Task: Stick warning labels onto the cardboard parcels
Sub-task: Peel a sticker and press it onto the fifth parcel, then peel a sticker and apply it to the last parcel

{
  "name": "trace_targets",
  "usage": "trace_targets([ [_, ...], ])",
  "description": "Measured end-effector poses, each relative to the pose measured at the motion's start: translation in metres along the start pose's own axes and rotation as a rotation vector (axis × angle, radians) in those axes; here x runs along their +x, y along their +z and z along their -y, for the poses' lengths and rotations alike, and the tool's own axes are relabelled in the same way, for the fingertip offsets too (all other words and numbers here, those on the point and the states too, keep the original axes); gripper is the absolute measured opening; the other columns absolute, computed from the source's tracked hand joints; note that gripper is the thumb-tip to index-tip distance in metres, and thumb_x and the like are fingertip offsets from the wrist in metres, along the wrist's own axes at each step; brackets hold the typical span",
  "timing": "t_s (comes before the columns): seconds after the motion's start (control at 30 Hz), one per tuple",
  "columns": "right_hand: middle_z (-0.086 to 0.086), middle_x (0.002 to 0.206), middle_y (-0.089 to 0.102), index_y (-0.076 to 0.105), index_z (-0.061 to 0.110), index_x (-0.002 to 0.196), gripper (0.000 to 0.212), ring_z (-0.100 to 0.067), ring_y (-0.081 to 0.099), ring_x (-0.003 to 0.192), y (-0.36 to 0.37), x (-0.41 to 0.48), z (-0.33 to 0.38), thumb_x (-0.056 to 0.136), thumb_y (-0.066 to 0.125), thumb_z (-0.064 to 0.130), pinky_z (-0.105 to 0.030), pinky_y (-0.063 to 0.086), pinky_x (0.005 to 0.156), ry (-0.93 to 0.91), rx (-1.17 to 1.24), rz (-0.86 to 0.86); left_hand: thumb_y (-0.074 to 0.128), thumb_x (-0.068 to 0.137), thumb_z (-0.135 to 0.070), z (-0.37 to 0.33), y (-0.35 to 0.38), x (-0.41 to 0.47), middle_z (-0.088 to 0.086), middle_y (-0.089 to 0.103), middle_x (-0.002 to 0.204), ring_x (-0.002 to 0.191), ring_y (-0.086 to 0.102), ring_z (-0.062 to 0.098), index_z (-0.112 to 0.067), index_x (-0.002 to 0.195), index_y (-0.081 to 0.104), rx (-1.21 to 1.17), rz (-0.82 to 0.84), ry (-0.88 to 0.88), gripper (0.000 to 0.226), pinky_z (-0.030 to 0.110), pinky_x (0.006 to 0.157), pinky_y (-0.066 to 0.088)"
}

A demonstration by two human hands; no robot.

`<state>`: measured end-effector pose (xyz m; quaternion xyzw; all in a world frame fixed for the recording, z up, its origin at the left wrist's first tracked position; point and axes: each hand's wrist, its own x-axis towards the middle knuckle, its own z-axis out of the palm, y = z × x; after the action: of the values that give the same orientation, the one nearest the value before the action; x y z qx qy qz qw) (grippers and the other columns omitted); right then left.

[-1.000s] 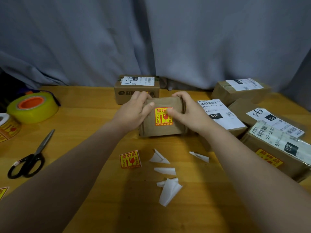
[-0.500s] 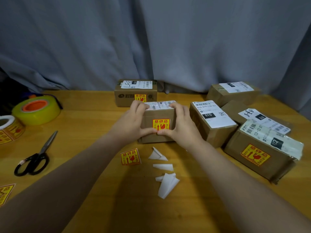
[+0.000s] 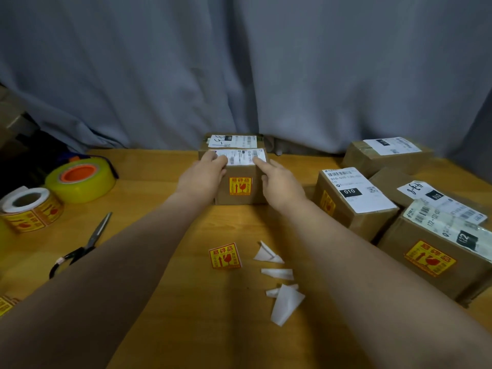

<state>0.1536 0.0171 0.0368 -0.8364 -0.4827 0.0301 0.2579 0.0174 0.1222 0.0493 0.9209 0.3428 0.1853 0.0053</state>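
A small cardboard parcel (image 3: 241, 198) stands upright at the middle of the wooden table, a yellow and red warning label (image 3: 240, 186) stuck on its near face and a white shipping label on top. My left hand (image 3: 203, 177) grips its left side and my right hand (image 3: 279, 179) its right side, fingertips on the top. Directly behind it sits another parcel (image 3: 231, 141). A loose warning label (image 3: 225, 256) lies on the table nearer to me. A roll of warning labels (image 3: 30, 209) stands at the left.
Several parcels (image 3: 354, 201) crowd the right side, two showing warning labels. White backing scraps (image 3: 285, 302) lie near the loose label. Scissors (image 3: 85, 246) and a yellow tape roll (image 3: 80, 181) sit on the left. A grey curtain hangs behind the table.
Both hands turned the small parcel upright and pushed it away from me, up against the parcel at the back.
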Motion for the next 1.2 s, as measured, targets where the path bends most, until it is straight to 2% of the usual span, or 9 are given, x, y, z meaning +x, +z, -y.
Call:
trace_targets([
  [0.2, -0.002, 0.160, -0.002, -0.006, 0.043, 0.146, 0.076, -0.032, 0.012, 0.144, -0.010, -0.008, 0.000, 0.097, 0.045, 0.017, -0.047, 0.027, 0.111, 0.000, -0.010, 0.127, 0.034, 0.098, -0.042, -0.010, -0.002, -0.005, 0.009, 0.031, 0.148, 0.131, 0.030, 0.031, -0.016, 0.143, 0.031, 0.176, -0.042, -0.044, 0.052, 0.043, 0.102, 0.030],
  [0.3, -0.005, 0.159, 0.004, -0.006, 0.034, 0.149, 0.081, -0.027, 0.012, 0.144, -0.015, -0.028, -0.004, 0.094, 0.052, 0.019, -0.041, 0.024, 0.113, -0.056, 0.087, -0.001, 0.045, 0.095, -0.039, -0.020, -0.010, -0.025, 0.009, 0.037, 0.140, 0.127, 0.035, 0.026, -0.012, 0.140, 0.036, -0.084, -0.106, 0.016, 0.053, 0.039, 0.103, 0.030],
  [0.37, -0.007, 0.158, 0.014, 0.008, 0.027, 0.150, 0.072, -0.026, 0.015, 0.144, -0.014, -0.047, -0.010, 0.093, 0.053, 0.021, -0.036, 0.019, 0.115, -0.100, 0.133, -0.014, 0.053, 0.092, -0.037, -0.024, -0.009, -0.043, 0.008, 0.042, 0.132, 0.124, 0.040, 0.024, -0.013, 0.134, 0.045, -0.206, 0.095, 0.041, 0.050, 0.036, 0.103, 0.033],
  [0.47, -0.007, 0.150, 0.033, 0.029, 0.021, 0.146, 0.057, -0.024, 0.026, 0.140, -0.009, -0.077, -0.023, 0.094, 0.053, 0.022, -0.032, 0.021, 0.113, -0.097, 0.173, 0.069, 0.059, 0.085, -0.046, -0.022, 0.005, -0.072, 0.009, 0.037, 0.137, 0.130, 0.036, 0.028, -0.016, 0.137, 0.040, -0.040, 0.494, 0.012, 0.063, 0.038, 0.105, 0.034],
  [0.53, -0.006, 0.145, 0.041, 0.036, 0.021, 0.142, 0.051, -0.023, 0.034, 0.135, -0.003, -0.093, -0.029, 0.094, 0.053, 0.023, -0.032, 0.028, 0.110, -0.060, 0.209, 0.116, 0.062, 0.083, -0.048, -0.019, 0.015, -0.084, 0.011, 0.039, 0.132, 0.127, 0.036, 0.030, -0.015, 0.135, 0.041, -0.012, 0.593, -0.020, 0.065, 0.038, 0.103, 0.034],
  [0.73, -0.004, 0.138, 0.048, 0.042, 0.022, 0.138, 0.045, -0.021, 0.042, 0.129, 0.008, -0.122, -0.034, 0.094, 0.053, 0.025, -0.031, 0.035, 0.101, 0.032, 0.303, 0.119, 0.070, 0.081, -0.030, -0.023, 0.020, -0.098, 0.000, 0.052, 0.086, 0.089, 0.051, 0.021, -0.018, 0.082, 0.051, -0.240, 0.442, -0.111, 0.022, 0.029, 0.068, 0.039],
  [0.93, -0.004, 0.118, 0.063, 0.056, 0.012, 0.124, 0.045, -0.010, 0.059, 0.108, -0.005, -0.131, -0.011, 0.086, 0.065, 0.035, -0.025, 0.047, 0.090, 0.108, 0.821, 0.017, 0.067, 0.084, -0.010, -0.063, -0.001, -0.095, -0.005, 0.054, 0.067, 0.057, 0.051, -0.001, -0.012, 0.083, 0.061, -0.896, -0.027, -0.132, 0.006, 0.013, 0.056, 0.040],
  [1.07, 0.004, 0.069, 0.070, 0.067, 0.008, 0.090, 0.007, -0.003, 0.063, 0.062, -0.018, -0.134, -0.007, 0.086, 0.066, 0.013, -0.017, 0.049, 0.062, 0.186, 1.216, -0.056, 0.065, 0.085, -0.012, -0.094, -0.008, -0.099, -0.003, 0.061, 0.069, 0.064, 0.055, 0.000, -0.017, 0.076, 0.064, -1.193, -0.115, -0.148, 0.011, 0.017, 0.063, 0.047],
  [1.2, 0.000, 0.073, 0.070, 0.068, 0.005, 0.093, 0.011, -0.003, 0.066, 0.064, -0.029, -0.138, -0.017, 0.090, 0.061, 0.012, -0.015, 0.052, 0.062, 0.145, 1.173, -0.164, 0.058, 0.091, -0.022, -0.101, -0.011, -0.106, -0.002, 0.067, 0.075, 0.073, 0.060, 0.006, -0.017, 0.079, 0.069, -1.284, -0.012, -0.152, 0.017, 0.017, 0.069, 0.049],
])
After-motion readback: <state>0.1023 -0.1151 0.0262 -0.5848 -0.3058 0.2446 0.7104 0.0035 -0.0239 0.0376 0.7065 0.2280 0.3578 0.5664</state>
